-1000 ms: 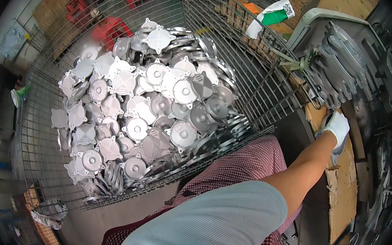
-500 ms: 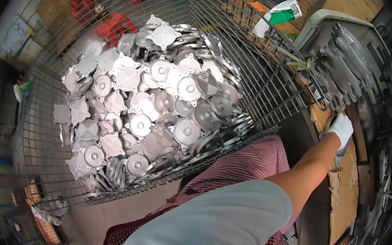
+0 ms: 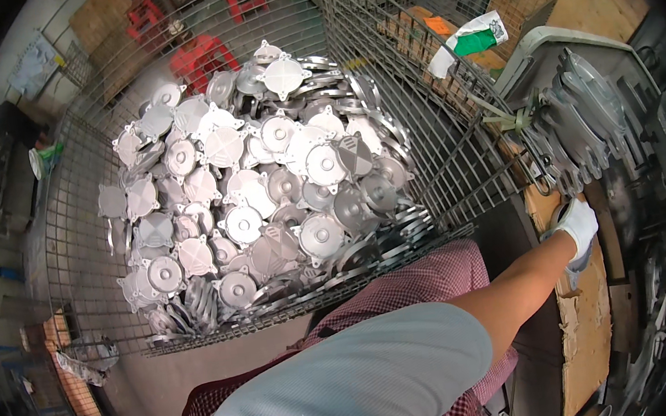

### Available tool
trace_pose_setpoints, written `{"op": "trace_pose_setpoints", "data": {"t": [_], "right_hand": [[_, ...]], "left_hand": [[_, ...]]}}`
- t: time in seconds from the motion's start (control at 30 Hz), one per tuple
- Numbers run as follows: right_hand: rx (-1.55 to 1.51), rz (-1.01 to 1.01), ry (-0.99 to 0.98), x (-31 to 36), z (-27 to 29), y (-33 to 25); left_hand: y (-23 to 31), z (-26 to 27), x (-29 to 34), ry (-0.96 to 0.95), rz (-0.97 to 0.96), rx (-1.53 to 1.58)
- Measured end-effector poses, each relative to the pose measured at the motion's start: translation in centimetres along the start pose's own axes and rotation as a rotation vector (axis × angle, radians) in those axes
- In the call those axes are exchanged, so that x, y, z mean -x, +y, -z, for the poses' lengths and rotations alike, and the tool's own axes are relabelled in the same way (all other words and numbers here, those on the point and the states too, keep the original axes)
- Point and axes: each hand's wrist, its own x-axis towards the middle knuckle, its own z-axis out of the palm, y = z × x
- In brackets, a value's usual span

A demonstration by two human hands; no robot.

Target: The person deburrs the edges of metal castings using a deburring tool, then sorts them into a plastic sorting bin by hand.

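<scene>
My left hand, in a white glove, reaches across to the right above a strip of brown cardboard. Its fingers are closed over a grey metal cover, whose edges show on both sides of the glove. The fingertips are partly hidden. Just beyond the hand, several similar metal covers stand on edge in a row inside a pale-rimmed bin. To the left, a wire cage holds a large heap of round silver covers with small lugs. My right hand is out of view.
The cage's mesh walls lie between the heap and the pale-rimmed bin. A tie of pale strips hangs by the cage corner. A green and white bag lies behind it. Red stools stand past the cage.
The view has shifted slightly, so the heap and the cage sit a little lower in the picture. My left hand stays at nearly the same spot, still closed over the cover.
</scene>
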Motion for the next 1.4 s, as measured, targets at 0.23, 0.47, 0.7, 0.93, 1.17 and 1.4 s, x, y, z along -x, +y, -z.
{"op": "trace_pose_setpoints", "data": {"t": [0.23,0.47,0.7,0.93,1.17,1.4], "right_hand": [[-0.007,-0.019,-0.002,0.1,-0.3,0.7],[-0.003,-0.049,0.0,0.6,0.1,2.2],[0.012,-0.107,0.009,1.3,1.3,7.6],[-0.046,-0.437,-0.131,4.7,6.8,10.0],[-0.111,-0.664,0.031,4.8,9.7,3.5],[-0.108,-0.561,0.097,5.2,9.2,3.3]], "left_hand": [[-0.5,0.9,1.0,0.035,0.007,0.05],[-0.9,1.0,1.3,0.086,0.006,0.075],[-1.5,1.8,2.1,0.206,-0.021,0.208],[-2.1,2.7,1.8,0.073,-0.097,0.173],[-2.0,3.4,2.1,0.091,-0.124,0.169],[-2.3,3.0,2.0,0.13,-0.155,0.16]]}}
